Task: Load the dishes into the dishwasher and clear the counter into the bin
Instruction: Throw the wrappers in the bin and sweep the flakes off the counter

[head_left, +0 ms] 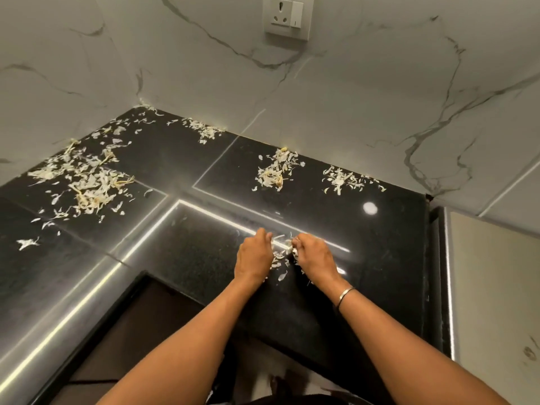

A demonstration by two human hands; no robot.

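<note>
— Where are the hands?
— Both on the black table [380, 258], straight below the wall socket [287, 16], close together. The right hand [314, 257] pinches pale peels [282, 254]. The left hand [253, 255] curls its fingers against them; I cannot tell whether it grips any.
— Any other peels?
— Loose heaps [273, 171] lie nearer the socket, by the wall, and a wide scatter [87, 182] lies to the socket's lower left.

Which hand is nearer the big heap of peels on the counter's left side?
Left. The left hand sits right of the heap of peels; the right hand lies farther right, beyond it.
</note>
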